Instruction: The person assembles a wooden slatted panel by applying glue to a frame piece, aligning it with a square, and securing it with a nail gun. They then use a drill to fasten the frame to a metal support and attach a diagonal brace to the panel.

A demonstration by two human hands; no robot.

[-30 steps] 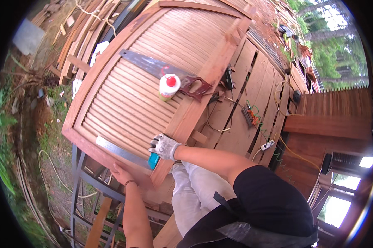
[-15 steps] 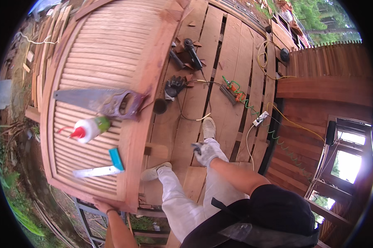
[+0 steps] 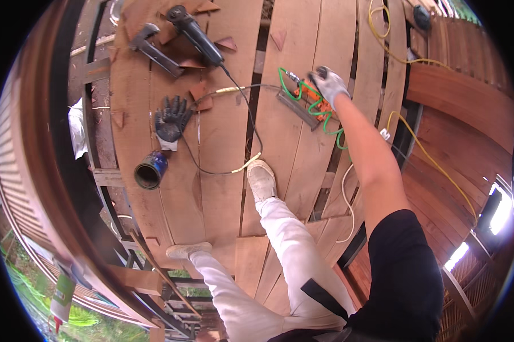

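My right hand [image 3: 329, 86], in a pale glove with dark fingertips, is stretched out over an orange nail gun [image 3: 318, 101] with a dark magazine. The fingers are loosely bent and apart at the tool's upper end; no closed grip shows. A coiled green air hose [image 3: 327, 126] runs around the nail gun, which lies on the deck boards. My left hand is out of view. To the left lie a black-and-grey work glove [image 3: 172, 121] and a blue can [image 3: 151, 170] tipped on its side. Beyond them is a dark angle grinder [image 3: 195, 35] with a cord.
The slatted wooden panel [image 3: 23, 154] curves along the left edge, with a glue bottle [image 3: 62, 299] on it. A dark tool [image 3: 156, 52] and several wood offcuts [image 3: 225, 44] lie near the grinder. Cords [image 3: 251, 117] cross the boards; gaps run between planks. A timber wall [image 3: 439, 154] stands right.
My right hand has reached forward and right from beside my leg to the nail gun. My left hand has left the view at the panel's corner. The view has shifted right, toward the deck.
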